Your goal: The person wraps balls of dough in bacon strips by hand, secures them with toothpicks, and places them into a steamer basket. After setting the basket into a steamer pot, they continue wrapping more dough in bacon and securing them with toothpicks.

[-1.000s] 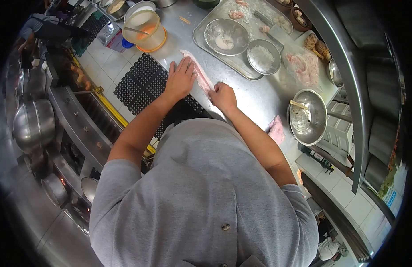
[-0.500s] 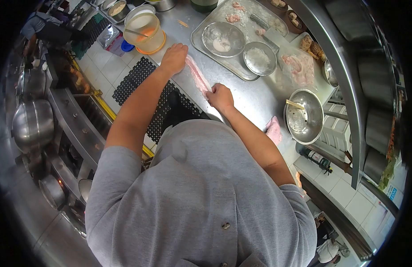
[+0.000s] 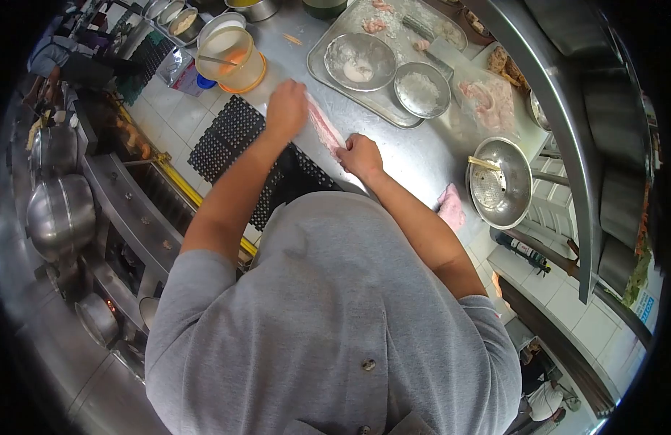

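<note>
Stainless steel counter runs diagonally across a commercial kitchen, seen from above the person's head; below it lie white floor tiles and a black perforated rubber mat; at the far left a range holds a large steel wok, with a smaller pan lower down; a person in a grey shirt fills the lower half of the view; on the counter's far side sits a rectangular metal tray carrying two round steel dishes, the left dish holding white powder and the right dish likewise dusted; a steel colander bowl stands well to the right, with a pale stick across its rim; a clear bag of raw meat lies between the tray and the colander; a translucent tub with orange contents stands at the counter's left end; a pink cloth lies at the near edge; a long strip of raw pink meat lies flat on the counter between both hands; the left hand rests beside the strip's far end, blurred, so I cannot tell how its fingers are set; the right hand is curled over the strip's near end, fingers bunched together and pressing it down.
</note>
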The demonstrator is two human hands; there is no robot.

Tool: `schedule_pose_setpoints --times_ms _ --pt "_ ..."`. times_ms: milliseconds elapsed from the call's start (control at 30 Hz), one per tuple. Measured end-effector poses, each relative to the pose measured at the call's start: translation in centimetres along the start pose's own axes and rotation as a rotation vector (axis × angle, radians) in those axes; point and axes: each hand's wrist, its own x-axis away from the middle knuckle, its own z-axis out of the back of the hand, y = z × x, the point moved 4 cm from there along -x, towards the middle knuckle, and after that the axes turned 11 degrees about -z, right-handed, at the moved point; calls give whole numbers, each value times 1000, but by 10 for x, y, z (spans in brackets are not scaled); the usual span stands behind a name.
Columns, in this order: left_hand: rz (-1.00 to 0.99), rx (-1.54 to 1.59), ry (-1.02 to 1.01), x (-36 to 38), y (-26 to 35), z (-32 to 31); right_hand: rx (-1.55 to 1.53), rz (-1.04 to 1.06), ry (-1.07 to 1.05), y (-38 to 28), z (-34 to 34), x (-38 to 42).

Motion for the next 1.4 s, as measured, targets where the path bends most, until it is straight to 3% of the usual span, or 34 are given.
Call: schedule_pose_setpoints --times_ms 33,133,433,467,500,567,667,733,833,1000,1133,1233,1400 --pt "-58 -13 -123 13 17 -6 6 -11 -2 -1 1 1" --pt "-136 -120 -116 54 53 -20 -5 0 -3 -3 2 -2" --pt "-43 -133 -254 41 29 -11 23 26 -40 20 15 23" --pt "-49 -137 -271 38 28 -9 163 76 -21 18 20 32" --pt "-49 -137 -271 36 26 -5 303 124 -1 14 24 39" --pt "-65 7 -140 37 23 4 327 179 19 -3 25 47" --pt "-78 -14 -85 42 21 10 346 310 58 -34 15 48" --pt "-84 47 -68 45 28 15 508 525 137 -60 1 38" --pt "-97 143 -54 53 33 15 711 460 94 -86 -12 26" --pt "-126 256 -63 67 41 0 742 501 107 -88 -23 11" --pt "-80 312 -86 68 40 -6 539 566 70 -81 -1 13" --pt "-93 317 -77 66 38 -9 199 453 -12 -63 7 7" --pt "-90 297 -135 55 38 -12 10 323 -16 -49 9 10"
